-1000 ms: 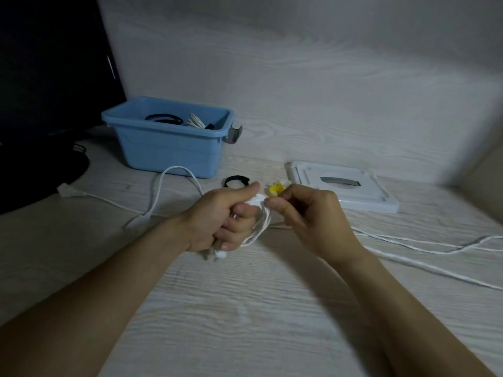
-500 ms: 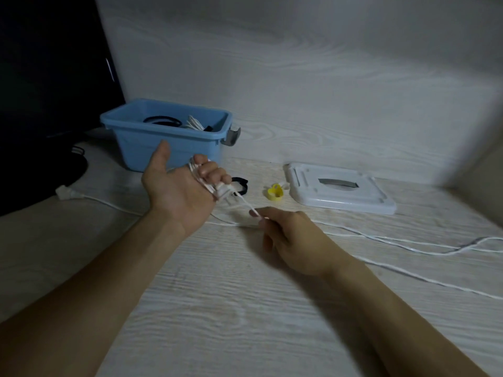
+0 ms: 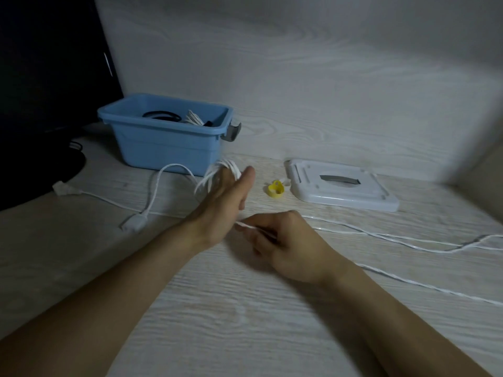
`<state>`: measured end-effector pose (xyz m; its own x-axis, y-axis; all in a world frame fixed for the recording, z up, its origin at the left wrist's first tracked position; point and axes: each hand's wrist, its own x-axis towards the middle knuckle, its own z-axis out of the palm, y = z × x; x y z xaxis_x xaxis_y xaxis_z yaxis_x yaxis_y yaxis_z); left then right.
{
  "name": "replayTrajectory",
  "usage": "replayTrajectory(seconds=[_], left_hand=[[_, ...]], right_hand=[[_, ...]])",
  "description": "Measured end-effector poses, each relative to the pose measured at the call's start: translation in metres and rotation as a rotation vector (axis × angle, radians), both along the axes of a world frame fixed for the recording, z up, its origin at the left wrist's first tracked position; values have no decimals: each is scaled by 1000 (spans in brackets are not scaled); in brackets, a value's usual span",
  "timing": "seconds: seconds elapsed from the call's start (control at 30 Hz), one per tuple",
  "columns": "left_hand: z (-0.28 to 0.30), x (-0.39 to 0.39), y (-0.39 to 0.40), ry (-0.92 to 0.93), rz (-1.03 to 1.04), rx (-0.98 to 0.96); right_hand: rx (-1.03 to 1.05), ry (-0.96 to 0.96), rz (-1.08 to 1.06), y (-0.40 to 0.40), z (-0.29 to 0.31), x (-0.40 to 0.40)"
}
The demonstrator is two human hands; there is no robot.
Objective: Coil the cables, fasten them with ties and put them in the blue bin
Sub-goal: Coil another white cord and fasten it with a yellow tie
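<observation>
1. A person's left hand point(image 3: 226, 202) is raised edge-on above the pale wood-grain bench point(image 3: 245, 308), fingers straight, with loops of white cable point(image 3: 215, 176) wound around them; the grip is released, since the straight fingers only carry the loops.
2. The right hand point(image 3: 285, 246) sits lower, just right of the left wrist, its grip pinching a strand of the same cable between thumb and fingertips.
3. From there the cable trails right across the bench in long loose lines to the frame's edge.
4. Another stretch arcs down left of the raised hand to a white plug point(image 3: 133, 223) lying on the bench.
5. The blue bin point(image 3: 166, 148) stands behind the hands and already holds a black coil and a white bundle.
6. A yellow tie point(image 3: 275, 189) lies beside the bin's white lid point(image 3: 340, 191).
</observation>
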<state>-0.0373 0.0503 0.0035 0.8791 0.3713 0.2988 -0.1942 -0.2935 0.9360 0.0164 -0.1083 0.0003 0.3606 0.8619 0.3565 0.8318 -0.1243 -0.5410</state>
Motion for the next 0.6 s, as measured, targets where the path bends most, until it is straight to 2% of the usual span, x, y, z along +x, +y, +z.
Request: replayTrajectory(seconds=[0.1, 0.17, 0.23, 0.37, 0.43, 0.6], left_hand=[[-2, -7, -4, 161, -59, 193], [1, -10, -7, 174, -88, 297], [6, -14, -13, 190, -121, 315], [12, -17, -18, 289, -233, 258], [13, -18, -17, 327, -280, 195], [19, -17, 1, 421, -376, -166]], right_hand=[[138, -69, -111, -4, 5, 5], [222, -98, -189, -5, 8, 7], [280, -74, -251, -6, 9, 10], [372, -3, -317, -8, 10, 14], [372, 18, -283, -8, 11, 15], [382, 115, -182, -8, 12, 21]])
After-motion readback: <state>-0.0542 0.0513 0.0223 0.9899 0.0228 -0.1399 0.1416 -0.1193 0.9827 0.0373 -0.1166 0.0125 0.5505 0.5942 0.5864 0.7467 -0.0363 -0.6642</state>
